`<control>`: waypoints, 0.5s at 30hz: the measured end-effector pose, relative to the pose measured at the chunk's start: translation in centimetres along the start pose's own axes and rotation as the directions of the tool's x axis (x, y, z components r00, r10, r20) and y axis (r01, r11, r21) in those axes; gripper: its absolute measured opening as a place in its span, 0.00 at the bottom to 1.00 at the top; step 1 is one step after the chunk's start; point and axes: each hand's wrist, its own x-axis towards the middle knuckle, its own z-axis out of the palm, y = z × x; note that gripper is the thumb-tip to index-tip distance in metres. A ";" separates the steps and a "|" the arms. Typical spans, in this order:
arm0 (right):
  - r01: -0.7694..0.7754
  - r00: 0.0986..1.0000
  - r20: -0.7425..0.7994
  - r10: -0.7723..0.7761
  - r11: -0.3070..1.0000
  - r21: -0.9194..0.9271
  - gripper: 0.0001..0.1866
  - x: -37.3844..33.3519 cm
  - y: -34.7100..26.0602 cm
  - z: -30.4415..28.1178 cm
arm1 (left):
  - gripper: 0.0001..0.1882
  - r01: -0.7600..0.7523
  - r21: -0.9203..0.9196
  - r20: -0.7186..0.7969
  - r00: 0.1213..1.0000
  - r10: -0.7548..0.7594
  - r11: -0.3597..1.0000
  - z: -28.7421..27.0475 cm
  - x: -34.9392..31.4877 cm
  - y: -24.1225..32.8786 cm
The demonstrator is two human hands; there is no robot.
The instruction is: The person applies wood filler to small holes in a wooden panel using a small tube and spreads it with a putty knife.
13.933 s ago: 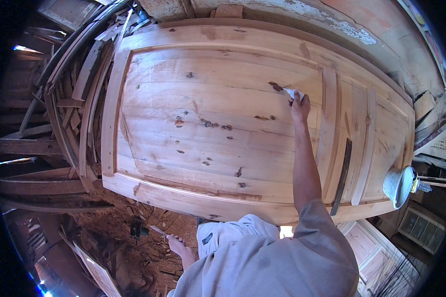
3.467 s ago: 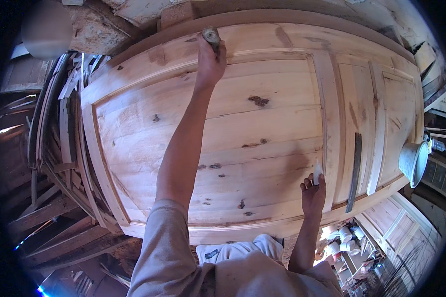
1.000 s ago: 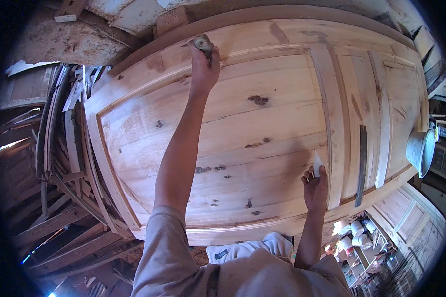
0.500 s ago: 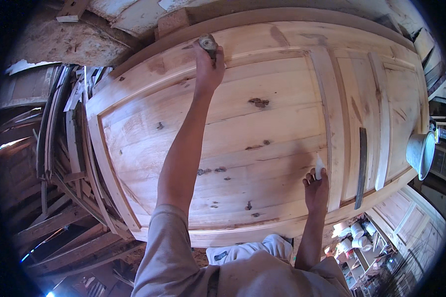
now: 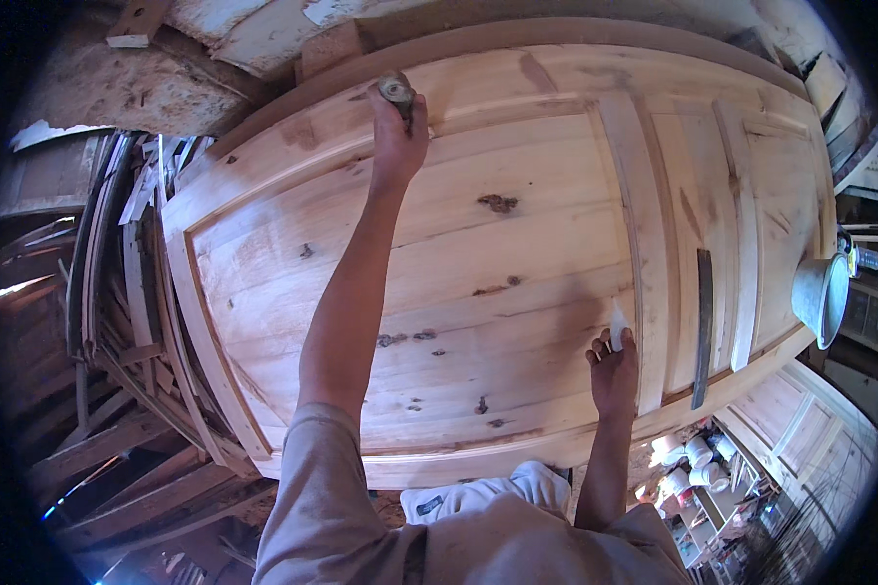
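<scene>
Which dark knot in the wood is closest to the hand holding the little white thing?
The small dark knot low on the door panel, left of the right hand. The big knot sits much higher up.

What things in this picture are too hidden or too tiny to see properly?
- Small grey object, head view: the left hand wraps it, so its shape is unclear.
- White piece: right hand covers its lower end.
- Pots under the wooden door: too small, partly behind its edge.
</scene>
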 end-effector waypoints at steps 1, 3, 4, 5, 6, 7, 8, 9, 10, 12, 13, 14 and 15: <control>-0.006 1.000 0.012 0.006 1.000 -0.001 0.10 0.0 0.0 0.4 | 0.13 -0.089 0.067 -0.043 0.995 0.092 0.994 -0.6 0.1 -0.3; 0.012 0.999 0.048 -0.011 1.000 -0.023 0.10 0.6 -0.1 1.8 | 0.12 -0.051 -0.121 -0.070 0.997 0.042 0.991 -2.2 0.5 0.1; 0.030 0.997 0.076 -0.027 0.999 -0.040 0.10 1.0 0.0 2.8 | 0.10 -0.013 -0.307 -0.079 0.997 -0.011 0.951 -3.2 0.4 0.7; 0.022 0.997 0.080 -0.018 0.999 -0.047 0.10 1.6 0.1 4.0 | 0.10 -0.009 -0.300 -0.085 0.996 -0.018 0.954 -4.7 0.1 1.2; 0.036 0.991 0.130 -0.025 0.996 -0.081 0.10 2.5 0.1 5.5 | 0.09 0.024 -0.297 -0.142 0.987 -0.069 0.955 -6.4 -0.3 1.5; 0.057 0.984 0.177 -0.036 0.992 -0.113 0.11 3.7 0.1 7.1 | 0.09 0.054 -0.300 -0.197 0.973 -0.117 0.952 -7.7 -0.6 2.4; 0.108 0.968 0.239 -0.072 0.984 -0.144 0.11 5.4 0.6 8.4 | 0.09 0.102 -0.332 -0.229 0.956 -0.185 0.938 -9.0 -1.8 3.4; 0.162 0.947 0.302 -0.106 0.972 -0.167 0.11 7.3 0.9 10.0 | 0.09 0.145 -0.366 -0.258 0.933 -0.250 0.919 -10.3 -3.4 5.1; 0.210 0.938 0.318 -0.136 0.954 -0.213 0.13 9.0 1.1 12.1 | 0.10 0.168 -0.422 -0.235 0.929 -0.287 0.891 -11.2 -5.6 6.0; 0.277 0.901 0.410 -0.142 0.916 -0.290 0.14 12.3 1.5 16.4 | 0.09 0.266 -0.458 -0.200 0.899 -0.390 0.848 -13.4 -10.5 8.0; 0.300 0.868 0.483 -0.118 0.899 -0.319 0.14 13.5 1.6 18.8 | 0.09 0.337 -0.439 -0.192 0.870 -0.454 0.833 -14.6 -13.1 9.2; 0.335 0.860 0.495 -0.123 0.868 -0.367 0.14 14.8 1.4 20.7 | 0.09 0.423 -0.415 -0.157 0.839 -0.521 0.805 -15.4 -15.9 9.6; 0.370 0.852 0.507 -0.128 0.832 -0.413 0.14 16.0 1.2 22.4 | 0.10 0.506 -0.389 -0.122 0.800 -0.587 0.770 -16.0 -18.6 10.1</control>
